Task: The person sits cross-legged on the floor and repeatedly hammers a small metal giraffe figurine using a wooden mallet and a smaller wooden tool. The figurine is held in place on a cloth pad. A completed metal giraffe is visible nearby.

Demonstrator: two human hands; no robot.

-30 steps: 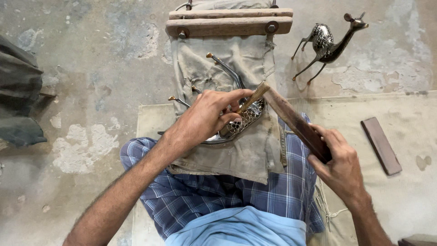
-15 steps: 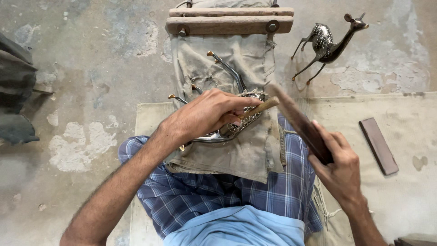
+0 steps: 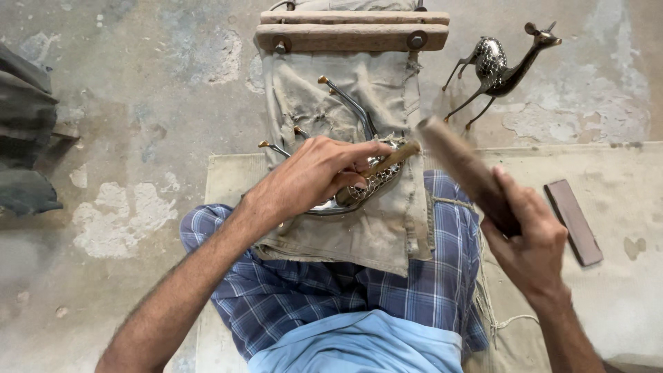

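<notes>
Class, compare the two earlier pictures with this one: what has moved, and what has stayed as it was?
The right hand has drawn its wooden block back to the right, away from the chisel, where earlier it lay close against it. Nothing was picked up or let go. The left hand still pins the chisel on the metal piece. The deer figure and flat bar have not moved.

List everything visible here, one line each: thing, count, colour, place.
Metal deer figure being worked: one, silvery, on the canvas under the left hand.
Punch tool: one, tan, held against that figure.
Wooden mallet: one, brown, raised at right.
Canvas cloth: one, grey-beige, over the lap.
Wooden bars: two, brown, top centre.
Finished deer figure: one, dark metal, standing on the floor, top right.
Flat block: one, brown, on the mat at right.
Left hand: grips the punch.
Right hand: grips the mallet.
</notes>
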